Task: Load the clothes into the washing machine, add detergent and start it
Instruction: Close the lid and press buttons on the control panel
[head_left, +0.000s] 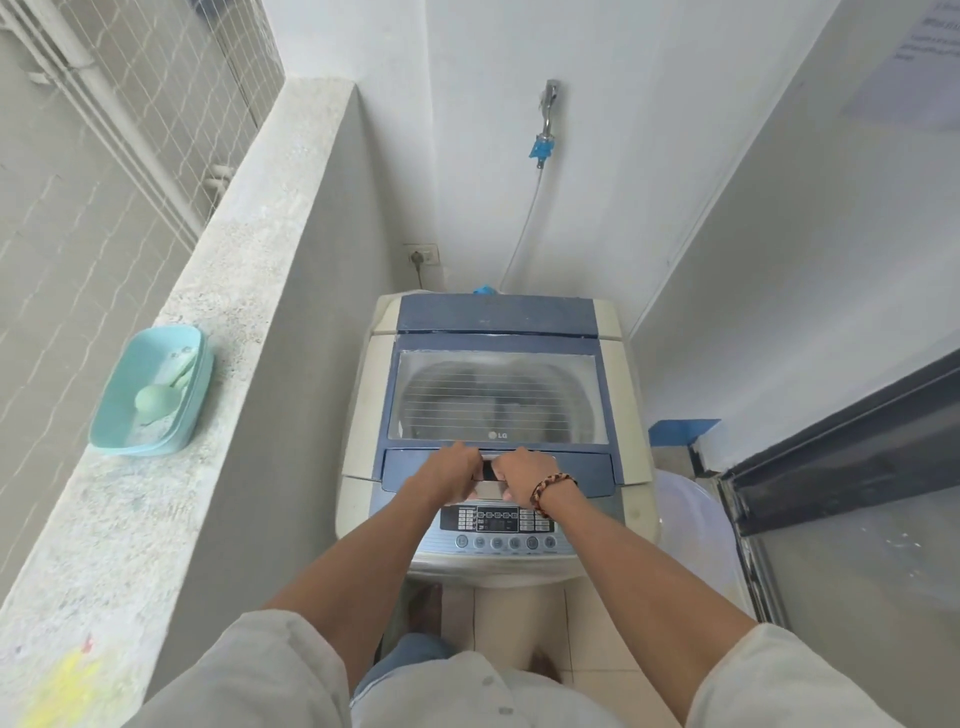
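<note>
A top-loading washing machine (623, 415) stands in front of me, cream with a blue lid (493, 317). The lid lies shut, and through its window I see the drum. My left hand (449, 470) and my right hand (519, 473) are side by side on the silver lid handle (491, 488) at the lid's front edge, fingers curled over it. A beaded bracelet sits on my right wrist. The control panel (496, 525) with its buttons lies just below my hands. No clothes show in this view.
On the concrete ledge (218, 291) to the left sits a teal plastic tub (150, 389) holding a pale green scoop. A tap (548, 111) with a hose hangs on the back wall. A translucent basin (696, 525) stands right of the machine, beside a sliding door frame (831, 441).
</note>
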